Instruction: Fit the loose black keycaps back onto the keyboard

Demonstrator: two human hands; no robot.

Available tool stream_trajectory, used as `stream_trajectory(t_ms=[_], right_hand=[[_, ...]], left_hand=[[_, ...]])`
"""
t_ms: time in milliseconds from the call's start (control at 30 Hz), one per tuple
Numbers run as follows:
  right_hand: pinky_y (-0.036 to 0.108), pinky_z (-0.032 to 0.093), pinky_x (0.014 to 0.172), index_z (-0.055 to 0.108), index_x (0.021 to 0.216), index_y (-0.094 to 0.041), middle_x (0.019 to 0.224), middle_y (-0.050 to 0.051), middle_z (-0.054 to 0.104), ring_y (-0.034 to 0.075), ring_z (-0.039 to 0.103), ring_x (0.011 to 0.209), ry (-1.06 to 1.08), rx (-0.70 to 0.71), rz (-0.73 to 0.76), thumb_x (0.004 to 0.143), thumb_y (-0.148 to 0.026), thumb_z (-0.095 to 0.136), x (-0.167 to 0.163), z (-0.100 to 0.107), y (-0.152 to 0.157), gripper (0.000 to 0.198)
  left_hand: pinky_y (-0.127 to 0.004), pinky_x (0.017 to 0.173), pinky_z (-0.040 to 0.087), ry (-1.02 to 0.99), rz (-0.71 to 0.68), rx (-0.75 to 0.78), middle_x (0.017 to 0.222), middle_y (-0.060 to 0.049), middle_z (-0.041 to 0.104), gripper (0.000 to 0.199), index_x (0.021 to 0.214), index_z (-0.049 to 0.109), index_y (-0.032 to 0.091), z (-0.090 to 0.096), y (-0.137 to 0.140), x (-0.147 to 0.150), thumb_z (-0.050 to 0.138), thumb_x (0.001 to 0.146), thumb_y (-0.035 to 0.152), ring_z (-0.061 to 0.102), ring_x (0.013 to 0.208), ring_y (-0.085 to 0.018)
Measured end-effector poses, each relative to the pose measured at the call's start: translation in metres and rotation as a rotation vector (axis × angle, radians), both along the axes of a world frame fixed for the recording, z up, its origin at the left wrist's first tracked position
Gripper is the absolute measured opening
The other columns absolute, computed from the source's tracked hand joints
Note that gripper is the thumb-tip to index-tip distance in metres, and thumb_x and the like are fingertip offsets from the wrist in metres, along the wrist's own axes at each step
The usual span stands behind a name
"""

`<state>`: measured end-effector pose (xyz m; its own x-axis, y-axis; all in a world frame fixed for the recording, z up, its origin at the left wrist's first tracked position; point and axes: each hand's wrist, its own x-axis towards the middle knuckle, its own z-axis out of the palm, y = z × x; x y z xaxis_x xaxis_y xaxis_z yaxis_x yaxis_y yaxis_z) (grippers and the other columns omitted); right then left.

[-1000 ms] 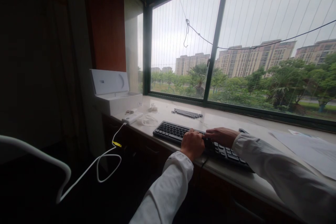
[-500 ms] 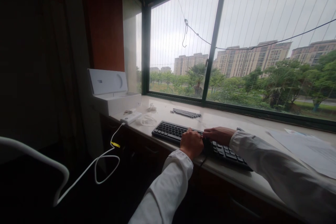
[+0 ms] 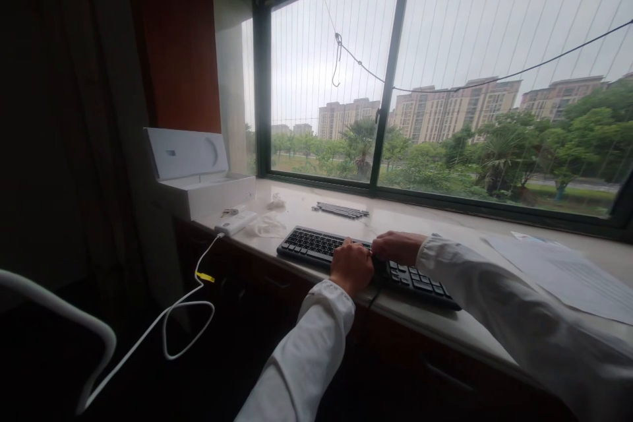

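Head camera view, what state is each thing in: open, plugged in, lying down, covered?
White box, lid open
White cable, plugged into white block, hanging in a loop
Translucent wrapper, crumpled
Black keyboard, lying on windowsill, partly covered
Left hand, fingers curled, over keyboard
Right hand, fingers bent, over keyboard
Papers, lying loose, overlapping
Window, looks shut

Middle of the keyboard (image 3: 316, 245) hidden by the left hand (image 3: 352, 266) and right hand (image 3: 399, 247); detail between the hands too small to tell. Left sleeve (image 3: 301, 356) cut off below, white cable (image 3: 49, 306) at left, papers (image 3: 558, 270) at right, their print illegible.
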<state>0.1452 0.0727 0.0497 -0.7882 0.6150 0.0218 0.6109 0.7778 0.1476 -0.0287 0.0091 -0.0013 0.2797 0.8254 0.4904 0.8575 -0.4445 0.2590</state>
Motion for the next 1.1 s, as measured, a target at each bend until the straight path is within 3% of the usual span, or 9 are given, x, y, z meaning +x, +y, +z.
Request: stream_trajectory(t_ms=[167,333,500,933,1100], right_hand=[[0.025,0.046,0.066,0.075,0.089,-0.019,0.081,0.006,0.073,0.020,0.068,0.081,-0.051,0.004,-0.218,0.076,-0.017,0.066,-0.013,0.005,-0.001,0.016],[0.026,0.047,0.066,0.075,0.088,-0.017,0.084,0.009,0.073,0.021,0.069,0.081,-0.092,0.040,-0.314,0.076,-0.013,0.065,-0.021,0.002,-0.010,0.016],[0.030,0.051,0.068,0.064,0.106,-0.006,0.101,0.019,0.067,0.026,0.069,0.088,-0.128,0.100,-0.363,0.081,-0.007,0.055,-0.029,-0.006,-0.031,0.027],[0.033,0.052,0.077,0.058,0.105,-0.007,0.106,0.019,0.059,0.026,0.062,0.099,-0.159,0.185,-0.373,0.094,-0.008,0.034,-0.031,-0.014,-0.049,0.026],[0.031,0.052,0.076,0.057,0.108,-0.006,0.108,0.018,0.060,0.026,0.062,0.100,-0.177,0.159,-0.355,0.088,-0.008,0.047,-0.026,-0.012,-0.045,0.023]], left_hand=[[-0.035,0.086,0.050,0.018,-0.009,-0.013,0.099,-0.009,0.069,0.036,0.092,0.074,0.021,0.003,-0.002,-0.001,0.038,0.094,0.028,0.054,0.105,-0.023],[-0.034,0.086,0.049,0.030,-0.012,-0.011,0.100,-0.008,0.069,0.035,0.093,0.073,0.022,0.003,-0.002,-0.002,0.039,0.094,0.028,0.054,0.106,-0.023],[-0.034,0.085,0.049,0.059,0.008,-0.008,0.099,-0.008,0.069,0.036,0.095,0.073,0.021,0.001,0.001,-0.001,0.038,0.094,0.029,0.054,0.104,-0.022],[-0.035,0.084,0.050,0.035,0.006,-0.004,0.098,-0.008,0.069,0.036,0.092,0.073,0.022,0.000,0.005,0.000,0.038,0.093,0.030,0.054,0.104,-0.023],[-0.034,0.086,0.049,0.011,0.006,-0.020,0.097,-0.009,0.069,0.037,0.093,0.074,0.021,0.001,0.004,0.000,0.038,0.094,0.031,0.055,0.105,-0.023]])
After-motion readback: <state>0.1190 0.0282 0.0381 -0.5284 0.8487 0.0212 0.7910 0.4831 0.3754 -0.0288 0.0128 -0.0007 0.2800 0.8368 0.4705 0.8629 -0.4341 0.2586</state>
